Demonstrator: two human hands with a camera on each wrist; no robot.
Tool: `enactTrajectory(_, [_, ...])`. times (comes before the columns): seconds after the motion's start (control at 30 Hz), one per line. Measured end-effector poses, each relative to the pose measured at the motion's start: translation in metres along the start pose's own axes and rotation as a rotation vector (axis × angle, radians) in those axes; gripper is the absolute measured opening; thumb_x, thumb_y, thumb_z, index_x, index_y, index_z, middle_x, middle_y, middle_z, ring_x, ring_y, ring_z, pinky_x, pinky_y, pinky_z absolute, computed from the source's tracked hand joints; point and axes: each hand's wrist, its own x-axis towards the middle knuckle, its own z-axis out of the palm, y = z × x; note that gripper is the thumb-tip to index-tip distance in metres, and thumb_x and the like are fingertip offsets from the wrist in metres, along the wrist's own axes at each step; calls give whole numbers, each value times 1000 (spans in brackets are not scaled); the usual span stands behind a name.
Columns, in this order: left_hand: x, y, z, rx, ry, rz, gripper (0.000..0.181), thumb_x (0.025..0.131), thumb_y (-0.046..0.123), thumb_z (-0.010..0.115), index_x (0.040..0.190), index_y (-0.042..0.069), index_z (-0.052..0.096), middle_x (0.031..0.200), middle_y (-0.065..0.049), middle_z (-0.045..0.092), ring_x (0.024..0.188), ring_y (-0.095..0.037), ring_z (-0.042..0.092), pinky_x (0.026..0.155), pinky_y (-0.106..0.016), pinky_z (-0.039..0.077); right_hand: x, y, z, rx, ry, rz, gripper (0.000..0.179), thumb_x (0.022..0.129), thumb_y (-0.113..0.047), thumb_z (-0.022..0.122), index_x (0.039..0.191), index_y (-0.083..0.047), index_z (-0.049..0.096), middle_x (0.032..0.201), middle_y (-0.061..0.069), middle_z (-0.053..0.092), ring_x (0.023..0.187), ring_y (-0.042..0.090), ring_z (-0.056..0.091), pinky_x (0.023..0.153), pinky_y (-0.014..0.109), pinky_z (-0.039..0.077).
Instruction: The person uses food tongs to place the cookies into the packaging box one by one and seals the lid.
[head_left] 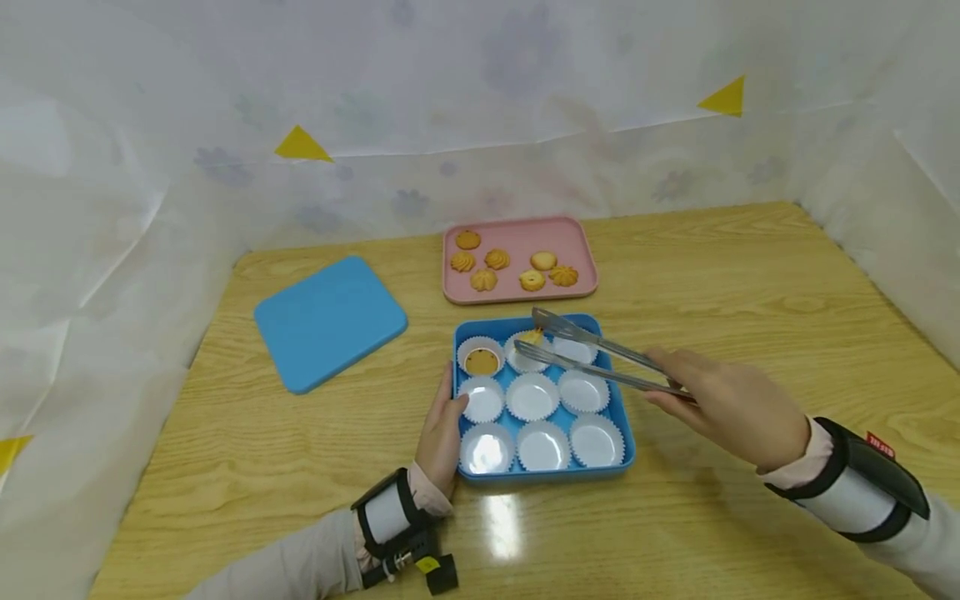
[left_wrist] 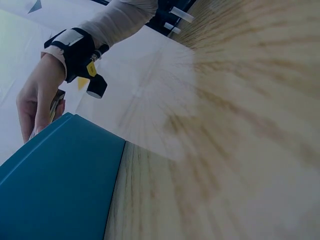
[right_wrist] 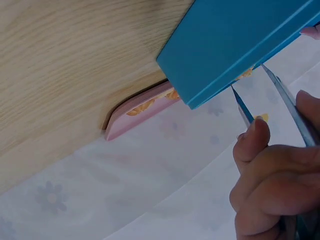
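My left hand [head_left: 440, 433] holds the left side of a blue box [head_left: 547, 476], thumb over the rim and fingers along the outer wall. Inside the box several white paper cups [head_left: 532, 398] stand in rows. A round cookie [head_left: 482, 362] lies in the back left cup. My right hand [head_left: 723, 408] grips metal tongs [head_left: 626, 352] that reach over the box from the right. Their tips stand apart around a yellow cookie [head_left: 531, 337] at the back middle cup. In the right wrist view this cookie [right_wrist: 245, 74] shows just above the box rim, between the tong tips.
Behind the box lies a pink tray [head_left: 513, 292] with several cookies [head_left: 483, 279] on it. A flat blue lid [head_left: 330, 325] rests on the wooden table [head_left: 300, 467] at the left. White patterned sheeting [head_left: 450, 75] surrounds the table's back and sides.
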Motion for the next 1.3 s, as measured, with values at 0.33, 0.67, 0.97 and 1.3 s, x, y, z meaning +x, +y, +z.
enactTrajectory(0.33, [1,-1,1,-22,-7,11,58,101,13,35,156,8,15,163,-8,11,150,-28,3,121,-51,3,2,2,11,-6,-26,-11,43,93,-41,62,116,-4,64,71,-5,54,52,-2,42,40,18,32])
enactTrajectory(0.67, [1,-1,1,-18,-8,15,58,101,13,35,156,8,15,163,-8,11,150,-29,3,120,-52,4,5,4,14,-11,-14,-52,47,97,-46,51,115,-4,63,71,-3,55,50,-2,38,38,17,28])
enactTrajectory(0.97, [0,-2,0,-17,-11,29,58,101,13,34,156,8,15,163,-9,11,150,-29,3,120,-52,4,6,3,12,-17,-42,-44,44,95,-43,57,114,-5,63,71,-2,54,49,-2,38,37,16,27])
enactTrajectory(1.3, [0,-2,0,-16,-6,20,58,101,13,34,156,9,15,163,-9,10,150,-29,3,121,-52,4,7,1,8,-11,-53,-33,42,90,-39,66,116,-5,63,72,-3,56,50,-2,44,39,18,32])
